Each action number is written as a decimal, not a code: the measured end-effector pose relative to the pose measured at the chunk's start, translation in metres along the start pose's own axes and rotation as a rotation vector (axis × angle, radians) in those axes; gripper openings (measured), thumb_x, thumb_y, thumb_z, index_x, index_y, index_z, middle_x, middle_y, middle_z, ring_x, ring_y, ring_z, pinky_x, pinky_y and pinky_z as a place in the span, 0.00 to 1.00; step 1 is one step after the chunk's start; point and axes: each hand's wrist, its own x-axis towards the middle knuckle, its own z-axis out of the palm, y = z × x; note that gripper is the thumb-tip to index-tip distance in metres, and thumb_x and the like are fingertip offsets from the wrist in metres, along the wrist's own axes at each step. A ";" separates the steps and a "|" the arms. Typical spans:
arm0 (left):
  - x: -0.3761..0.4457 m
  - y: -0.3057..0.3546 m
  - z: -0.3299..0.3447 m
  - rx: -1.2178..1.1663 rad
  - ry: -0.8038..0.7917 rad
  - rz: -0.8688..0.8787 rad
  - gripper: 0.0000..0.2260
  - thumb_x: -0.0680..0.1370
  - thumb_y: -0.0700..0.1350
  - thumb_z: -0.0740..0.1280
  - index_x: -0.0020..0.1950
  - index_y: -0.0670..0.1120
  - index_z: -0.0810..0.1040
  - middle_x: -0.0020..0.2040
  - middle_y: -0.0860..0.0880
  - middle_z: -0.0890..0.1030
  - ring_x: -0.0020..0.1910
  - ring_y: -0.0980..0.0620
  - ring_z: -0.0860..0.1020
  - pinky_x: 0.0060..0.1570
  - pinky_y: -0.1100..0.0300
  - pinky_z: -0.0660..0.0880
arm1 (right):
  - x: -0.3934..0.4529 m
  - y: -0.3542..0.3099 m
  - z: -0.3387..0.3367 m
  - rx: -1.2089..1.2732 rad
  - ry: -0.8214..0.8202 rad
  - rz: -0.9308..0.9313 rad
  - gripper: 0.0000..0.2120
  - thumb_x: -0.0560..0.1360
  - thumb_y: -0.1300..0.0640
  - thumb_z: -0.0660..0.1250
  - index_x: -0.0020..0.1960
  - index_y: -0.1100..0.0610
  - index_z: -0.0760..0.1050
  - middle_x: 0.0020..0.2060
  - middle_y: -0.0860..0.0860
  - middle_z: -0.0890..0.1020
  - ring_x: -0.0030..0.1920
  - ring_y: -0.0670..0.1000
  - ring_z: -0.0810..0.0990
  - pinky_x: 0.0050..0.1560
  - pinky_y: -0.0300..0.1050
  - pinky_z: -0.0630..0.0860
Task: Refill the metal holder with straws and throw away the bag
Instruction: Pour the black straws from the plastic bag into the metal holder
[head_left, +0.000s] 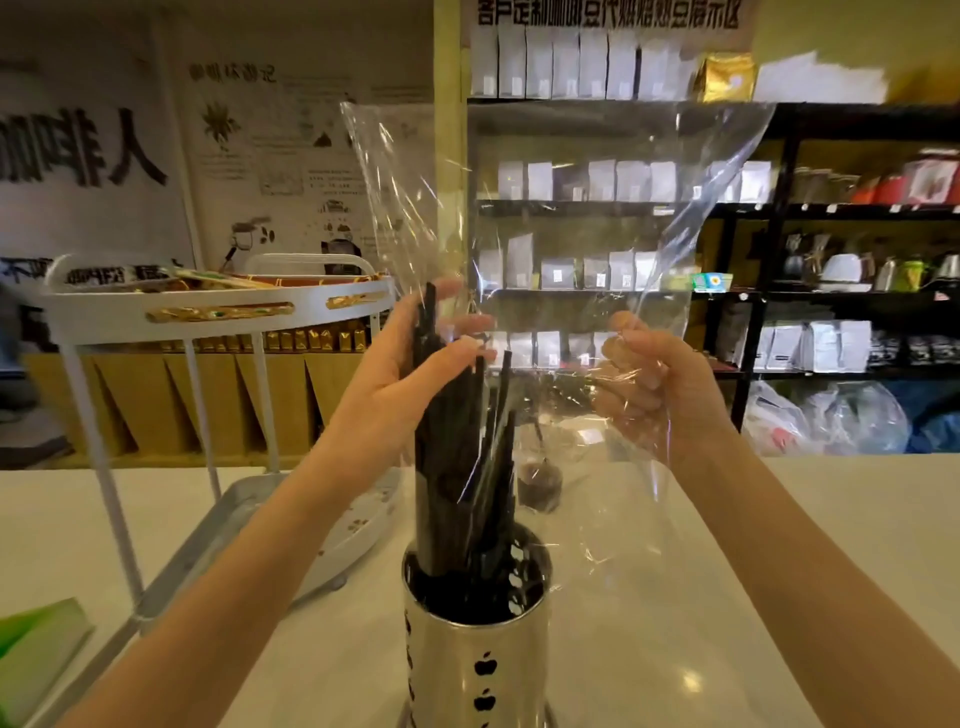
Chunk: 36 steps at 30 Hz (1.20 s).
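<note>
A shiny metal holder (480, 660) with apple-shaped cut-outs stands on the white counter near the front edge. A bundle of black straws (457, 467) stands in it, leaning left. My left hand (410, 374) is wrapped around the upper part of the straws. My right hand (660, 389) grips a clear plastic bag (561, 208), crumpled in the fist. The bag rises high above both hands, and its lower part hangs around the straws and down to the holder's rim.
A white two-tier rack (218, 312) with gold sachets stands at the left on the counter (779, 571). A small dark cup (540, 483) sits just behind the holder. A green item (36, 639) lies at the far left. Dark shelves with packages (623, 182) fill the background.
</note>
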 end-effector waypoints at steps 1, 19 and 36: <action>0.001 0.003 0.001 -0.019 -0.008 -0.001 0.17 0.73 0.49 0.64 0.62 0.57 0.68 0.58 0.50 0.79 0.56 0.52 0.80 0.55 0.52 0.76 | 0.000 -0.002 0.002 -0.019 0.057 -0.009 0.11 0.60 0.61 0.75 0.37 0.54 0.74 0.18 0.46 0.70 0.17 0.41 0.65 0.17 0.33 0.58; 0.005 -0.016 -0.010 -0.130 -0.009 -0.233 0.11 0.71 0.52 0.63 0.53 0.56 0.76 0.47 0.53 0.85 0.48 0.54 0.83 0.52 0.51 0.79 | -0.001 -0.006 0.014 -0.248 0.214 0.046 0.22 0.74 0.60 0.51 0.36 0.54 0.84 0.37 0.52 0.86 0.41 0.52 0.85 0.39 0.44 0.82; 0.007 0.009 -0.018 -0.120 -0.016 -0.228 0.13 0.77 0.52 0.55 0.54 0.58 0.78 0.56 0.54 0.82 0.54 0.54 0.81 0.52 0.50 0.76 | 0.017 -0.025 0.015 -0.416 0.142 0.032 0.22 0.76 0.59 0.51 0.40 0.53 0.84 0.36 0.50 0.87 0.40 0.49 0.85 0.32 0.42 0.81</action>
